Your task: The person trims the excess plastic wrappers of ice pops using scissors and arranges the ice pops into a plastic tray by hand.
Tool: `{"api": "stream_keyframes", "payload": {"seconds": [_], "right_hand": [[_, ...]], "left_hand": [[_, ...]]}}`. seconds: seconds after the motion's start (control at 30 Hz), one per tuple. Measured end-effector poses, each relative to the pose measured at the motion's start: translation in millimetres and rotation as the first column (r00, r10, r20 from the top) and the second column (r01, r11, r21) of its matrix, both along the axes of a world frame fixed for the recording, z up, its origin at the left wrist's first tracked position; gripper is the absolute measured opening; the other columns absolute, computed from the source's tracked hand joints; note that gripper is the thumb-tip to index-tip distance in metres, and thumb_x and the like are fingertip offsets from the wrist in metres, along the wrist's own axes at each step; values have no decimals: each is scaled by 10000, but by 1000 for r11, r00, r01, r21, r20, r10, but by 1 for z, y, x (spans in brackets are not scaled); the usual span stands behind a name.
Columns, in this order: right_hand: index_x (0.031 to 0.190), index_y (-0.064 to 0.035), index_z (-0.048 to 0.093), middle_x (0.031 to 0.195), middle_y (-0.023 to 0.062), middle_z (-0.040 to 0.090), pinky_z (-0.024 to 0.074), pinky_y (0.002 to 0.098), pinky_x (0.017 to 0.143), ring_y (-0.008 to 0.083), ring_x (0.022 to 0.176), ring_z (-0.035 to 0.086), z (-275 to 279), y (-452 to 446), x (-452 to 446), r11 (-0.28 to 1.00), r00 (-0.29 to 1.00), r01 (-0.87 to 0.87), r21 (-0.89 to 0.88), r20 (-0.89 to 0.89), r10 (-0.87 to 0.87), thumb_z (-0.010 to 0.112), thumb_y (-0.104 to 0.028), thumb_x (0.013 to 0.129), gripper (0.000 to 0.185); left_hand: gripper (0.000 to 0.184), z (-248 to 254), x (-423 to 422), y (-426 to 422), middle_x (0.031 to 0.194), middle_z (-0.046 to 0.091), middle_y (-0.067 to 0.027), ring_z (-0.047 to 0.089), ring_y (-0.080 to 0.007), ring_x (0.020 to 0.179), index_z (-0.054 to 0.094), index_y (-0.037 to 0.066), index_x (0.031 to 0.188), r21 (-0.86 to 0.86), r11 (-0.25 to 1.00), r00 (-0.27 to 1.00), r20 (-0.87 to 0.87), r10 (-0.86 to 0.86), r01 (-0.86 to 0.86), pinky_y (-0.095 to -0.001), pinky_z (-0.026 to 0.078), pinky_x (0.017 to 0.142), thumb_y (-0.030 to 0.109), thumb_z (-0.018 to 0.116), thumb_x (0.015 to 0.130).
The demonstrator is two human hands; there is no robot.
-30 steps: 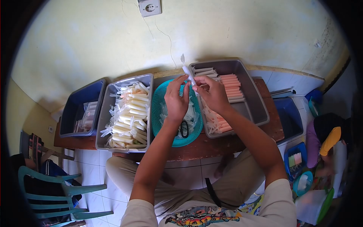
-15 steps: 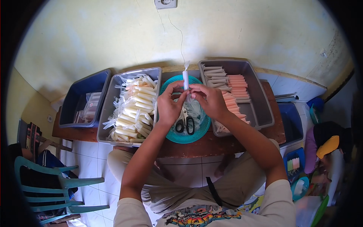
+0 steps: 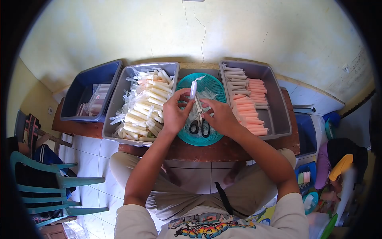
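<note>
My left hand (image 3: pixel 177 110) pinches a slim white ice pop (image 3: pixel 193 90) in a plastic sleeve, held upright with its twisted end at the top. Just to the right, my right hand (image 3: pixel 220 116) has its fingers bent and apart, close to a pair of scissors (image 3: pixel 205 128) with black handles. Whether those fingers touch the scissors is hard to see. Below both hands, the scissors lie over a turquoise mesh basket (image 3: pixel 184 139) with clear plastic scraps (image 3: pixel 207 94) in it.
A grey tub (image 3: pixel 106 128) full of cream-coloured ice pops stands left of the basket. To the right, another grey tub (image 3: pixel 280 115) holds pink and pale rows. A dark blue tub (image 3: pixel 73 115) stands far left on the wooden bench (image 3: pixel 175 153). A green chair (image 3: pixel 59 181) is at lower left.
My right hand has come away from the lower end of the ice pop and lowered beside the scissors. My left hand still holds the ice pop. The whole view has shifted slightly.
</note>
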State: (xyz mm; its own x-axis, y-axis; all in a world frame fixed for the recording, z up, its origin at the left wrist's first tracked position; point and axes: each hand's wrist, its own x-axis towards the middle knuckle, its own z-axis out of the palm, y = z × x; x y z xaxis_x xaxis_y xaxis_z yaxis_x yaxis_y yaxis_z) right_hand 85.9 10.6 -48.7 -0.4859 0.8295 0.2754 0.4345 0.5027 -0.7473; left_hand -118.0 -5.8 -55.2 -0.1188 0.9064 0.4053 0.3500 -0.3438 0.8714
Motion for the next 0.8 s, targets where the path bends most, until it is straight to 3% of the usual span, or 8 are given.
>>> {"api": "stream_keyframes", "payload": {"seconds": [0.13, 0.3, 0.53, 0.6, 0.73, 0.8], "right_hand": [[1372, 50, 629, 1140, 268, 738, 595, 454, 874, 352, 944, 768, -17, -5, -4, 1000, 997, -11, -27, 70, 13, 813, -113, 882, 548], [1355, 136, 584, 1163, 331, 689, 551, 521, 974, 488, 1120, 679, -35, -7, -12, 1000, 944, 27, -6, 329, -23, 848, -228, 865, 665], [1329, 143, 579, 1195, 347, 666, 557, 517, 1004, 500, 1147, 677, -47, -4, -26, 995, 900, 67, -72, 434, -29, 850, -256, 868, 668], [1253, 133, 604, 1202, 344, 667, 571, 514, 995, 498, 1137, 691, -46, -1, -35, 977, 840, 154, -150, 540, -49, 850, -265, 872, 603], [1191, 132, 612, 1202, 349, 671, 589, 512, 969, 500, 1121, 703, -46, -1, -49, 971, 816, 174, -164, 575, -49, 852, -275, 874, 569], [1203, 152, 596, 1197, 349, 674, 593, 514, 961, 501, 1121, 706, -47, -3, -56, 954, 798, 238, -185, 597, -83, 822, -214, 882, 536]], "left_hand": [[405, -6, -6, 0, 1139, 775, -99, 740, -142, 946, 693, 26, 1319, 1, 1000, 1000, -4, 18, -18, -321, 638, 823, -21, 782, 927], [352, -8, -5, 0, 1102, 793, -112, 766, -178, 884, 719, 28, 1249, 46, 998, 999, -2, 46, -46, -332, 638, 781, -2, 787, 905], [335, -12, -5, 2, 1093, 796, -108, 763, -181, 863, 726, 28, 1230, 42, 998, 999, 24, 46, -47, -337, 637, 776, 4, 791, 903], [333, -12, -5, 3, 1093, 796, -108, 761, -180, 858, 727, 28, 1229, 45, 998, 998, 28, 48, -49, -337, 636, 771, 5, 793, 903], [333, -13, -5, 3, 1089, 796, -106, 756, -174, 848, 728, 29, 1226, 30, 998, 999, 23, 46, -46, -334, 632, 759, 3, 795, 901], [332, -14, -4, 2, 1088, 796, -106, 756, -173, 847, 729, 30, 1225, 32, 999, 999, 27, 39, -40, -333, 631, 759, 2, 796, 900]]}}
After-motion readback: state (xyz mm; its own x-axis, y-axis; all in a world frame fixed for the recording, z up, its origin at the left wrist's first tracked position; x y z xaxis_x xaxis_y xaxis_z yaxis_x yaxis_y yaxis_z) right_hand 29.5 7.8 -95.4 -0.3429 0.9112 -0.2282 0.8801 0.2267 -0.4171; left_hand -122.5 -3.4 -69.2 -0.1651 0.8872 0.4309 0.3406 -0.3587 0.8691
